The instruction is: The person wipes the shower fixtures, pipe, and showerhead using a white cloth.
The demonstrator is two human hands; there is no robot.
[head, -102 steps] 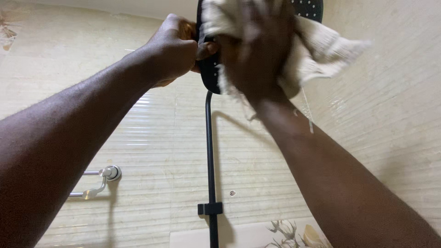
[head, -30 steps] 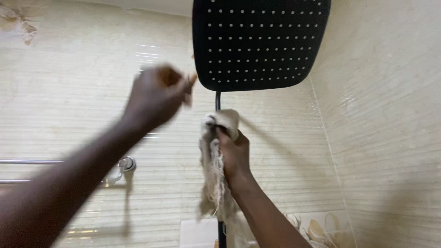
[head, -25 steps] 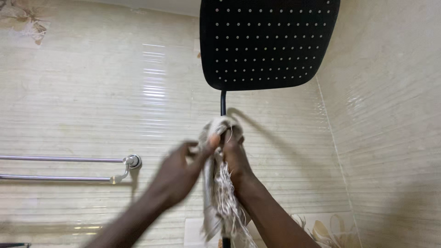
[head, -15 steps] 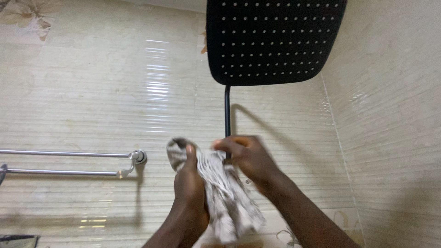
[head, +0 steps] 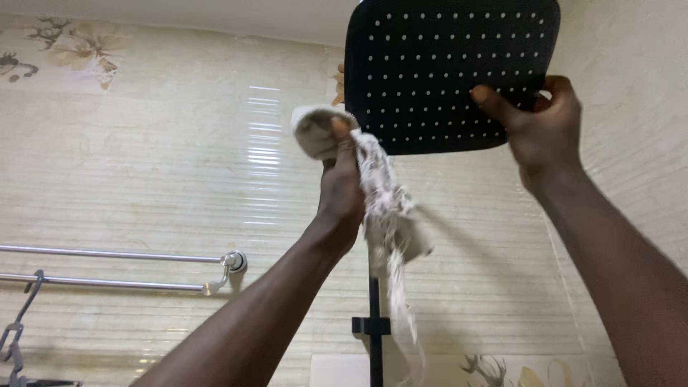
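Grip first: left hand [head: 342, 192] closed on a rag [head: 373, 193], bunched at the top beside the near corner of the shower head [head: 451, 72], frayed tail hanging down past the wrist over the riser pipe [head: 373, 337]. Right hand [head: 541, 129] clamped on the head's lower right corner, thumb on the perforated face, fingers wrapped behind the edge.

Changed within the last second: half a second back both hands together on the rag, low down at the pipe under the head, rag pulled between them. Now split apart, right hand off the rag and up onto the head, left hand raised with the rag to the head's lower left edge. Rag passed wholly to the left grip, then, where a second back held by the right alone at the pipe.

Judged from that: pipe wiping left off, black face of the head now steadied by one hand and approached by the rag in the other, rag touching or just short of the edge, hard to tell which.

Elsewhere: towel rail [head: 115, 269] on the tiled wall at left, well apart, with a hanger [head: 18, 315] hooked on it
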